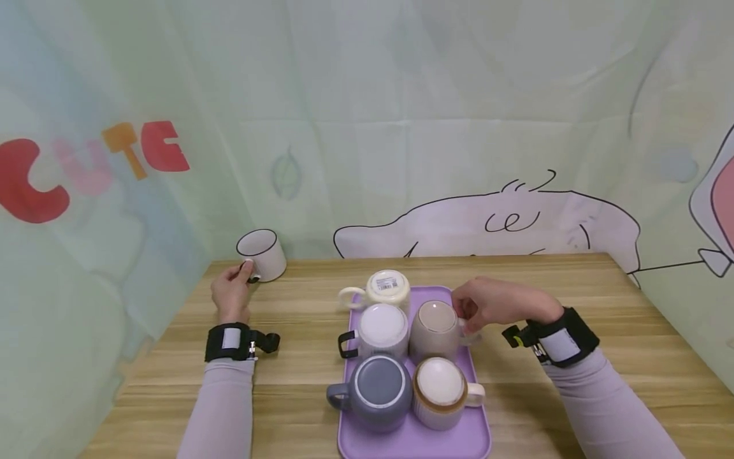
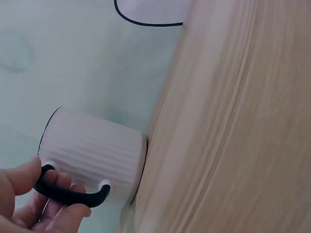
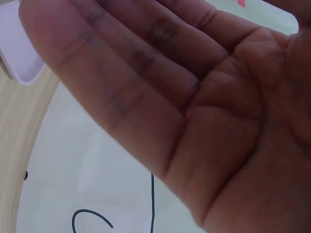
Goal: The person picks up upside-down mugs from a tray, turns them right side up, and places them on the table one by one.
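Observation:
At the far left of the table a white ribbed mug point(image 2: 97, 150) with a black rim stands upright. My left hand point(image 1: 232, 290) grips its black handle point(image 2: 73, 195), fingers looped through it in the left wrist view. Over a lilac tray point(image 1: 421, 443), my right hand point(image 1: 496, 301) reaches to a taupe mug point(image 1: 434, 341) that sits upside down, its thumb and fingertips pinching at the blurred handle point(image 1: 470, 335). The right wrist view shows the palm and fingers point(image 3: 121, 97) close up, with the mug hidden.
Also upside down on the tray are a cream mug point(image 1: 395, 299), a white mug point(image 1: 383, 331) with a black handle, a dark blue mug point(image 1: 380, 389) and a brown-banded mug point(image 1: 440, 392). A printed curtain point(image 1: 459, 95) hangs along the back edge of the wooden table point(image 1: 298, 382).

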Motion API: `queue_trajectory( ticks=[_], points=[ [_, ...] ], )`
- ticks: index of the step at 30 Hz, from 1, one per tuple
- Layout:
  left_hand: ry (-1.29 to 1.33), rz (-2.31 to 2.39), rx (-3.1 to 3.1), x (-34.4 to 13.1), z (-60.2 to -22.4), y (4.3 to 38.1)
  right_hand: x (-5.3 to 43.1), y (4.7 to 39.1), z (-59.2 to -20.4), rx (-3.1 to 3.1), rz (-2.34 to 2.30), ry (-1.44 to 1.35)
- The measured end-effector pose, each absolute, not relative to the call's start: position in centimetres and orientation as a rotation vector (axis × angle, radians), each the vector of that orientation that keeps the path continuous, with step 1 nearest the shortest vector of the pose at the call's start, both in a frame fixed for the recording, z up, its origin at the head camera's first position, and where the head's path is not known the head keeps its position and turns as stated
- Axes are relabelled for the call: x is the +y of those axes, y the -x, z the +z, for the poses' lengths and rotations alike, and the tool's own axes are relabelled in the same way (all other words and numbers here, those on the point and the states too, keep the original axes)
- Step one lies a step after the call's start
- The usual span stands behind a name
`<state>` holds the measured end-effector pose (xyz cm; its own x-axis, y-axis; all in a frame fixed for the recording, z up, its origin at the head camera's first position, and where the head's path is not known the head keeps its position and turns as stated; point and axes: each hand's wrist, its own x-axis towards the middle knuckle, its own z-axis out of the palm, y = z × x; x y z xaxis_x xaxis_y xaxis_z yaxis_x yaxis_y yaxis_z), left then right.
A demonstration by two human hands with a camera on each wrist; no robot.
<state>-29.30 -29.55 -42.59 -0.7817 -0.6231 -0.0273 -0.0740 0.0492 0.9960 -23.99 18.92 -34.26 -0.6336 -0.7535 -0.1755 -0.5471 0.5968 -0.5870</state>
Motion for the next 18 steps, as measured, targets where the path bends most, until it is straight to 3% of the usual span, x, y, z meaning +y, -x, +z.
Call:
queue_trajectory(
  ticks=[18],
  points=[
    [-0.704,-1.618,-2.01,-30.14,-42.13,29.17,18.24,23.04,-33.52,2.546,-0.532,1.048]
  ],
)
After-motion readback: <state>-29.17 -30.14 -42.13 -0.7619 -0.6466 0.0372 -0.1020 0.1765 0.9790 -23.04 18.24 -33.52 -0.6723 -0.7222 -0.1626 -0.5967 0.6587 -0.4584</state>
